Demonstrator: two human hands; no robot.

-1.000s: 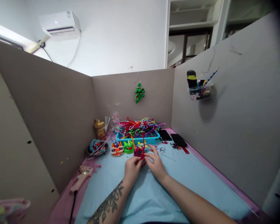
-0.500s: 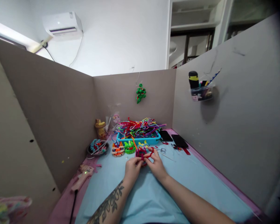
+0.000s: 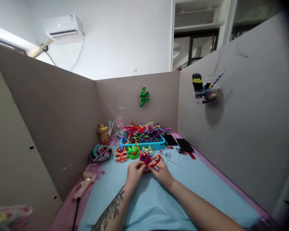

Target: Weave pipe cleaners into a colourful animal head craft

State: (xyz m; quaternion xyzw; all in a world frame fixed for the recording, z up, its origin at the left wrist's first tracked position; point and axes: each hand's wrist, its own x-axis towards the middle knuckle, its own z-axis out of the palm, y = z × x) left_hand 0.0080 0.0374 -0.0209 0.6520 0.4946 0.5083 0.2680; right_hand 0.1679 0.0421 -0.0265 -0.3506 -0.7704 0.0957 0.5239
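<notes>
Between my two hands is a small woven piece of magenta and dark red pipe cleaners (image 3: 145, 157), held just above the blue cloth. My left hand (image 3: 135, 173) pinches its near left side between thumb and fingers. From the right, my right hand (image 3: 161, 170) grips the piece and a loop of dark red pipe cleaner (image 3: 157, 161) that stands out over the fingers. Fingertips partly cover the piece. Just beyond it sit an orange and white figure (image 3: 121, 155), a green figure (image 3: 134, 152) and a yellow and blue one (image 3: 148, 150).
A blue tray (image 3: 142, 145) heaped with coloured pipe cleaners stands at the back. Scissors (image 3: 168, 155) lie right of my hands, with two black phones (image 3: 185, 145) beyond. At left are a dark bowl (image 3: 90, 158) and a pink glue gun (image 3: 84, 186). Grey panels enclose the table.
My right fingers have curled in lower around the dark red loop, which has shifted slightly right. My left hand has moved slightly left. The view has shifted a little.
</notes>
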